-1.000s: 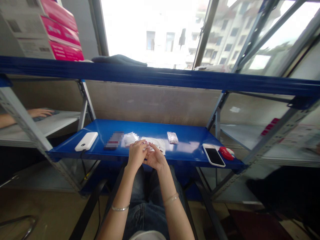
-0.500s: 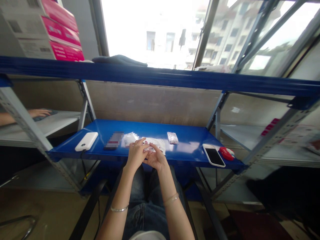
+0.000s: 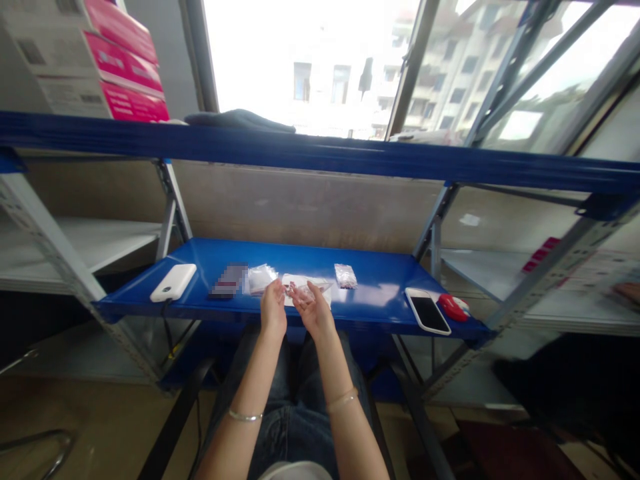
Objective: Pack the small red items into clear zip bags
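Note:
Both of my hands are over the front of the blue shelf table. My left hand (image 3: 273, 310) is closed, its fingertips at some small reddish pieces (image 3: 289, 288) too small to name. Just to its right, my right hand (image 3: 316, 313) has its fingers curled round what looks like a clear plastic bag (image 3: 325, 287), whose corner sticks out past the fingers. Under them lies a white sheet (image 3: 300, 279), partly covered by the hands. Left of the hands sits a pile of clear plastic bags (image 3: 261, 277). A small filled bag (image 3: 345, 275) rests farther right.
On the blue table (image 3: 380, 280) lie a white power bank (image 3: 173, 283) with a cable, a blurred-out dark item (image 3: 229, 281), a white-edged phone (image 3: 428, 311) and a red object (image 3: 453, 307). A blue beam (image 3: 320, 151) crosses above. Pink-and-white boxes (image 3: 131, 67) are stacked upper left.
My hands have come apart from touching each other, uncovering the reddish pieces and the clear bag between them. Another person's hand at the far left has gone out of view.

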Demonstrator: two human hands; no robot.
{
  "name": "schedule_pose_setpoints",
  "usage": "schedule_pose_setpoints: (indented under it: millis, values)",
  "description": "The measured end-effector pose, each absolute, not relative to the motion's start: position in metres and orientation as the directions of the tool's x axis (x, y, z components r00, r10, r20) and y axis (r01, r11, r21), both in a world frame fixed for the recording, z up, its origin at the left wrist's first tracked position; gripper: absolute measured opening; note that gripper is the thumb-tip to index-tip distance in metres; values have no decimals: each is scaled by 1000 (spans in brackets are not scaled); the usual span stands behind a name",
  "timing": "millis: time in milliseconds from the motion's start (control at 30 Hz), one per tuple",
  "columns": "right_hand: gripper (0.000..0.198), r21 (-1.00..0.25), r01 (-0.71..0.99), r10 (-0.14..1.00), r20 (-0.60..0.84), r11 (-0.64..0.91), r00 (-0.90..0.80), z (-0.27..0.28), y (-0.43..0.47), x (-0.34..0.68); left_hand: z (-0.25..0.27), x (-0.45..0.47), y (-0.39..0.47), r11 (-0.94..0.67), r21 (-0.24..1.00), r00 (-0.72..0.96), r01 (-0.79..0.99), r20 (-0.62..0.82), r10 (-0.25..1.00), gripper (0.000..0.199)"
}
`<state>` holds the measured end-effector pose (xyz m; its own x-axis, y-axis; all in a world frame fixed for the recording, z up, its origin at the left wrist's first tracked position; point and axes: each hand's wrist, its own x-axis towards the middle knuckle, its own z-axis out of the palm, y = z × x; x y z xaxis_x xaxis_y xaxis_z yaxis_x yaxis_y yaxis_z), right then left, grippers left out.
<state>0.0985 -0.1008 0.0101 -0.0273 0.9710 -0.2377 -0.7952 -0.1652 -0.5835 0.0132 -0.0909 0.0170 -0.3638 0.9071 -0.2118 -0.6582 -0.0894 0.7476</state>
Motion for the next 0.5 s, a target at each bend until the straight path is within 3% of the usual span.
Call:
schedule_pose_setpoints:
  millis: [100,233,500]
  values:
    - [26,-689,-723,979,-111,48,171,2,-101,82,13,18,-88,149,549,-127,-822,-432,893,18]
    - [46,-827,-519,934,20,216,357,-13,-102,61,6,17,-87,246,434,25,-867,-455,890,30]
    - [52,-959,-163,900,150,234,409,-22,-100,60,-3,17,-79,337,487,188,-806,-329,925,44]
